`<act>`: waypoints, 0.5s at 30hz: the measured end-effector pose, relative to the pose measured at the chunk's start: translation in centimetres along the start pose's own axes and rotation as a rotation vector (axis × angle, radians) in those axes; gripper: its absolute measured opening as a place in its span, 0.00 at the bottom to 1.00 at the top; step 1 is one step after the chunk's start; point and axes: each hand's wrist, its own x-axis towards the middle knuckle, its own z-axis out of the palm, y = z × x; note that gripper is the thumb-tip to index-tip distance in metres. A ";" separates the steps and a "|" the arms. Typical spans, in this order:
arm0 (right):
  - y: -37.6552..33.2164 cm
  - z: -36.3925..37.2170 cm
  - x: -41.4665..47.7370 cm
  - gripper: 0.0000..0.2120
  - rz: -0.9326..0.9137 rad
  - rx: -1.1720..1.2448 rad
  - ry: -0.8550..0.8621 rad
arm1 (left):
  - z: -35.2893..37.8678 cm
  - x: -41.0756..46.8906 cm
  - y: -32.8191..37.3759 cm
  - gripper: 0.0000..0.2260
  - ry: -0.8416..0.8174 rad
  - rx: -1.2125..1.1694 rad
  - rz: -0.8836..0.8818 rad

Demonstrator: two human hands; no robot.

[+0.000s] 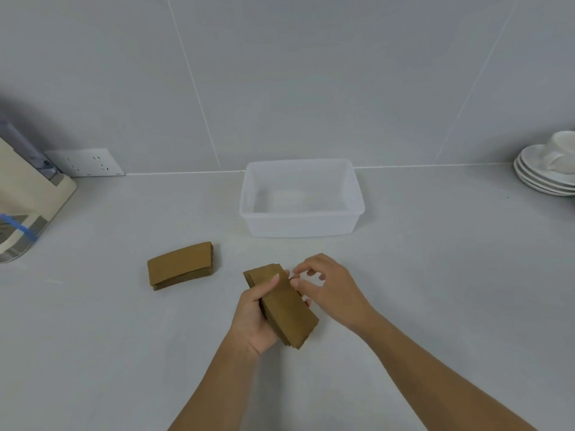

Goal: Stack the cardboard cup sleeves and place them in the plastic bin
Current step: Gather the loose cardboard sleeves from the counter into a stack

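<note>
My left hand (255, 318) grips a stack of brown cardboard cup sleeves (284, 309) above the counter, thumb across its top face. Just to the right of that stack, my right hand (326, 287) hovers with fingers curled and apart, its fingertips at the stack's upper right edge, holding nothing. A second stack of sleeves (180, 265) lies flat on the counter to the left. The translucent white plastic bin (354, 209) stands behind my hands near the wall, with no sleeves inside.
A beige appliance (28, 200) with blue tape stands at the left edge, with a wall socket (90, 162) behind it. Stacked white saucers (541, 175) with a cup (563, 150) on top sit at the far right. The tiled wall rises just behind the bin.
</note>
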 end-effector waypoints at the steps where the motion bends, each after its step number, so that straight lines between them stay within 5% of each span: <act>1: -0.1 -0.5 0.3 0.04 -0.009 0.012 0.009 | 0.1 0.0 0.0 0.17 -0.015 0.011 -0.002; 15: -0.2 -3.7 2.3 0.13 0.038 0.238 -0.275 | 1.4 -0.1 -0.7 0.18 -0.227 0.232 -0.120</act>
